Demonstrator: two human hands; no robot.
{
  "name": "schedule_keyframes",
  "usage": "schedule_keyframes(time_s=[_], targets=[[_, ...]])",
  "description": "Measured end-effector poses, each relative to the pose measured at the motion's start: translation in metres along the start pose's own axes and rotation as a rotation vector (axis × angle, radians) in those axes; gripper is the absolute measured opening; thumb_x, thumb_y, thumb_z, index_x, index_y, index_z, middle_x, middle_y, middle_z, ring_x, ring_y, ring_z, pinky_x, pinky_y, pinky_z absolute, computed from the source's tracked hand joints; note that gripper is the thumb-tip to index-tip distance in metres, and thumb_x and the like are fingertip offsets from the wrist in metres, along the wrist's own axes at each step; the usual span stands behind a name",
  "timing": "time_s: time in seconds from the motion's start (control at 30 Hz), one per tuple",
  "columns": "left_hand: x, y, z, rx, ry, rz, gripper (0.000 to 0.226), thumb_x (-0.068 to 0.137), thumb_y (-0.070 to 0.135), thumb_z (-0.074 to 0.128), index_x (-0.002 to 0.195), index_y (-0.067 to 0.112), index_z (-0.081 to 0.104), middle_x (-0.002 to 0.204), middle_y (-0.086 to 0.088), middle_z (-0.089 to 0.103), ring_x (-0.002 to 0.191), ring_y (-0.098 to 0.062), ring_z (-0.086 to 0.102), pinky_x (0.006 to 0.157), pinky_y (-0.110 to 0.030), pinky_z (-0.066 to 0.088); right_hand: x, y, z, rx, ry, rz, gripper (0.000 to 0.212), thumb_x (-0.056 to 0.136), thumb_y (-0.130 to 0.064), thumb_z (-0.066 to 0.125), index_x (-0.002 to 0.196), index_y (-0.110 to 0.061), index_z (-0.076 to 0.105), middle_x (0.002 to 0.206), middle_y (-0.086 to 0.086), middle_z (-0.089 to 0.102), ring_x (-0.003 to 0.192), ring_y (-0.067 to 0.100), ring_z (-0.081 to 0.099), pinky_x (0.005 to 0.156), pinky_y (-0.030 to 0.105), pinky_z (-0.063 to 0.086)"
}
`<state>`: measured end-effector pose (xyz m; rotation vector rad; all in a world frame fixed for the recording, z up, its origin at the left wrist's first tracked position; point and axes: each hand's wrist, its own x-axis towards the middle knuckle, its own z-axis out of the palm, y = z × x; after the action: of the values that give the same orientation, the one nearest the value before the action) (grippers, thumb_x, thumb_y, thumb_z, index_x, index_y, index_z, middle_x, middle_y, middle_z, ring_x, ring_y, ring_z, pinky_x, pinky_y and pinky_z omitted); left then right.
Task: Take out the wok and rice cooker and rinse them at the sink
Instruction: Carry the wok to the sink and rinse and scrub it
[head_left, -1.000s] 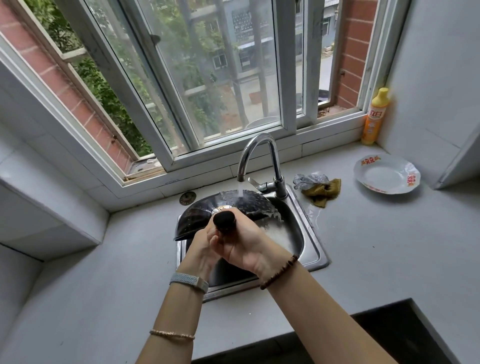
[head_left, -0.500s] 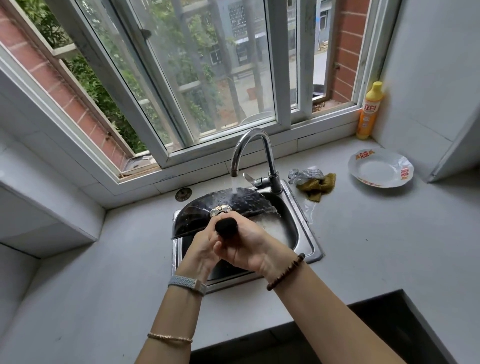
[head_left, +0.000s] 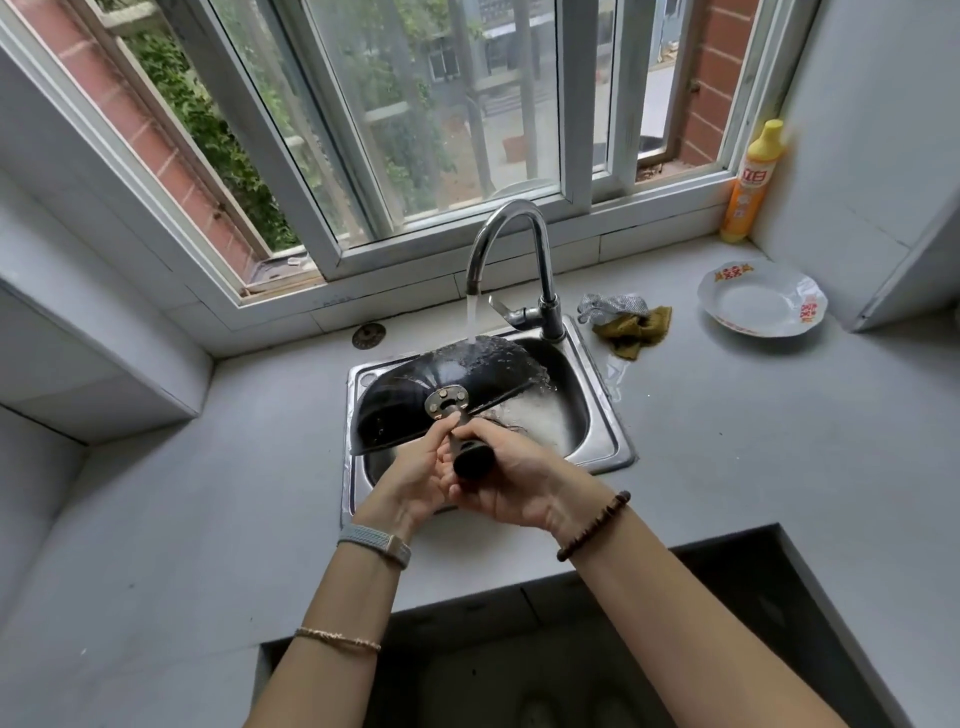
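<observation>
With the left hand (head_left: 410, 483) and right hand (head_left: 514, 488) both wrapped round the handle (head_left: 470, 457), better to turn the wok (head_left: 467, 379) slowly under the water (head_left: 471, 317), low over the sink (head_left: 613, 415).

There is one black round metal wok (head_left: 467, 374), one square stainless-steel sink (head_left: 605, 415) and one curved chrome tap (head_left: 540, 249), with a single stream of water falling from it. On the one grey tabletop (head_left: 182, 493) sit one white shallow plate with red patterns (head_left: 761, 306), one yellow-orange plastic bottle (head_left: 750, 192), one silvery mesh scourer (head_left: 613, 304), one mustard-yellow crumpled rag (head_left: 634, 330) and one small round metal disc (head_left: 369, 335). Two hands show, a left hand (head_left: 415, 478) and a right hand (head_left: 514, 488). The arms carry one grey woven watch strap (head_left: 374, 543), one thin gold bracelet (head_left: 337, 639) and one dark beaded bracelet (head_left: 595, 525) (three bands in all, two on the left and one on the right).
</observation>
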<state>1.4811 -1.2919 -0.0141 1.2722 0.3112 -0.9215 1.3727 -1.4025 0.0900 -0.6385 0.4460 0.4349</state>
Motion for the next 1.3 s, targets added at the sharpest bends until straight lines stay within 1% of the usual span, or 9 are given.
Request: schedule_keyframes(time_s=[0.17,0.27,0.33,0.4,0.47,0.53,0.77,1.03,1.3], targets=[[-0.024,-0.010,0.012,0.104,-0.071,-0.004,0.080,0.058,0.057,0.085,0.116,0.019,0.045,0.089,-0.005,0.039,0.067,-0.017,0.042,0.061,-0.030,0.035,-0.011,0.010,-0.016,-0.039,-0.056,0.070,0.018,0.094,-0.019,0.042,0.081,-0.011,0.051,0.063,0.004,0.052,0.049,0.011,0.054,0.048,0.021,0.049],[-0.036,-0.018,0.016,0.179,-0.101,0.014,0.073,0.063,0.053,0.080,0.115,0.010,0.051,0.069,-0.006,0.040,0.040,-0.014,0.042,0.042,-0.021,0.038,-0.018,0.014,-0.025,-0.085,-0.078,0.085,0.014,0.095,-0.017,0.042,0.086,-0.010,0.051,0.064,0.004,0.052,0.051,0.012,0.052,0.049,0.019,0.048],[-0.037,-0.024,0.017,0.219,-0.089,0.043,0.068,0.076,0.049,0.072,0.115,-0.006,0.062,0.077,-0.013,0.044,0.045,-0.014,0.044,0.043,-0.020,0.040,-0.021,0.018,-0.030,-0.116,-0.070,0.087,0.011,0.095,-0.014,0.044,0.087,-0.009,0.050,0.064,0.005,0.051,0.051,0.012,0.051,0.048,0.019,0.047],[-0.042,-0.028,0.019,0.256,-0.094,0.058,0.055,0.085,0.044,0.065,0.109,-0.005,0.069,0.081,-0.014,0.055,0.057,-0.014,0.047,0.052,-0.020,0.042,-0.022,0.021,-0.035,-0.144,-0.044,0.094,0.011,0.095,-0.013,0.046,0.086,-0.009,0.051,0.065,0.006,0.051,0.050,0.013,0.052,0.047,0.020,0.048],[-0.046,-0.032,0.023,0.264,-0.102,0.065,0.039,0.096,0.030,0.054,0.084,0.000,0.076,0.057,0.001,0.062,0.044,-0.005,0.044,0.045,-0.013,0.040,-0.024,0.024,-0.042,-0.204,-0.017,0.105,0.010,0.096,-0.012,0.046,0.088,-0.011,0.052,0.066,0.007,0.052,0.051,0.015,0.054,0.048,0.022,0.049],[-0.046,-0.039,0.027,0.280,-0.108,0.035,0.044,0.099,0.022,0.050,0.066,0.006,0.075,0.048,0.004,0.061,0.039,-0.002,0.044,0.042,-0.011,0.041,-0.026,0.026,-0.049,-0.276,0.002,0.131,0.009,0.096,-0.011,0.046,0.089,-0.011,0.052,0.066,0.007,0.053,0.051,0.016,0.055,0.049,0.023,0.050],[-0.050,-0.059,0.041,0.278,-0.092,-0.022,0.034,0.099,0.022,0.051,0.100,-0.007,0.068,0.080,-0.006,0.075,0.045,-0.004,0.051,0.046,-0.013,0.046,-0.033,0.036,-0.069,-0.323,0.086,0.198,0.009,0.095,-0.004,0.043,0.088,-0.008,0.047,0.062,0.008,0.050,0.044,0.014,0.053,0.045,0.021,0.047],[-0.048,-0.063,0.051,0.389,-0.095,0.035,0.036,0.097,0.026,0.055,0.101,-0.007,0.069,0.099,-0.015,0.074,0.082,-0.014,0.071,0.067,-0.018,0.055,-0.033,0.044,-0.077,-0.277,0.203,0.198,0.009,0.094,-0.003,0.045,0.086,-0.007,0.043,0.063,0.006,0.043,0.040,0.008,0.044,0.037,0.015,0.039],[-0.044,-0.047,0.067,0.503,-0.035,0.097,0.037,0.093,0.029,0.061,0.093,-0.008,0.065,0.087,-0.019,0.069,0.073,-0.018,0.064,0.063,-0.017,0.055,-0.034,0.024,-0.078,-0.141,0.205,0.212,0.009,0.093,-0.005,0.049,0.086,-0.010,0.044,0.059,0.003,0.046,0.038,0.006,0.044,0.035,0.013,0.038]])
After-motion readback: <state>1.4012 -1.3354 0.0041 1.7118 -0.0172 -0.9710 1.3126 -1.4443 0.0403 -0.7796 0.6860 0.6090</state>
